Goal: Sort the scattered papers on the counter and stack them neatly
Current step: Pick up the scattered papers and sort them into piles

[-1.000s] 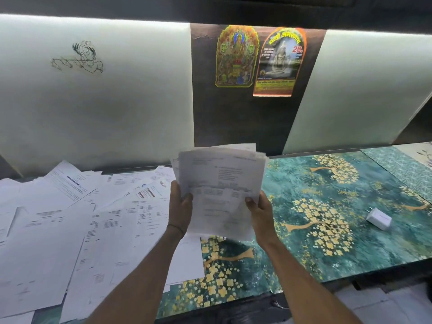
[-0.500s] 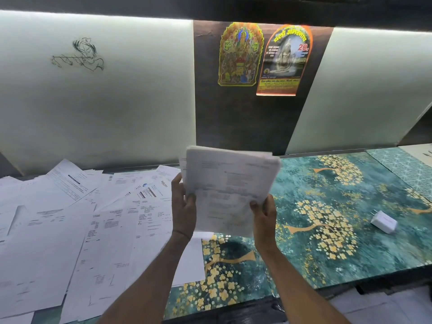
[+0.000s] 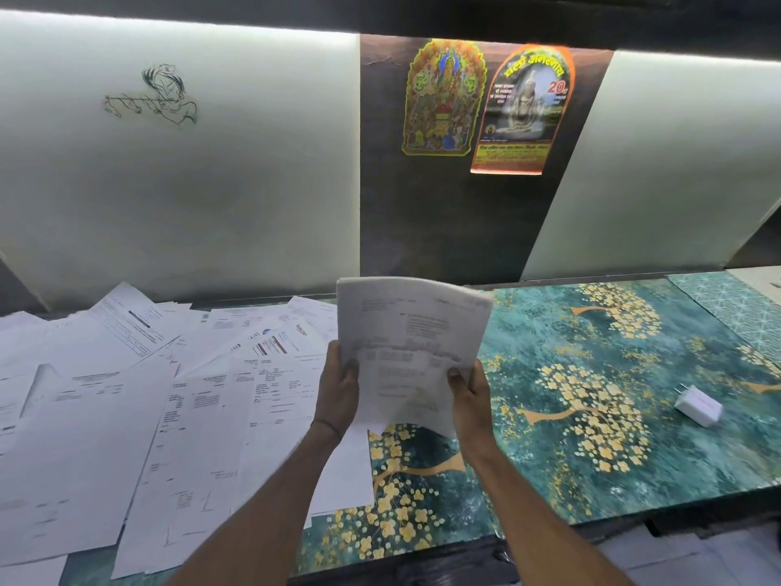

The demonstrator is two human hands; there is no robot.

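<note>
Holding: both hands gripped one bundle (image 3: 414, 332) of papers, raised on end above the counter (image 3: 591, 374) and clear of its surface.
Left hand: the left hand (image 3: 338, 387) clasped the bundle's lower left edge, thumb pressed on the front sheet; the other fingers were hidden behind.
Right hand: the right hand (image 3: 469, 391) pinched the lower right edge the same way, thumb in front.
Long axis: the bundle's long side ran upward, its top leaning slightly right. The top edge looked fairly even, while a corner poked out unevenly at the bottom.
Loose sheets: the loose sheets (image 3: 126, 395) lay flat and overlapping on the left part of the counter, beginning just beside and below the left hand and spreading well off to the left.
Nearer hand: the left hand was the nearer one to them; the right would have had to cross the bundle.
Bare patch: patterned counter showed below and right of the right hand, with a white plug (image 3: 697, 406) well apart to the right.
Coming move: probably tapping the bottom edge square, then the left hand reaching left for the next sheet.
</note>
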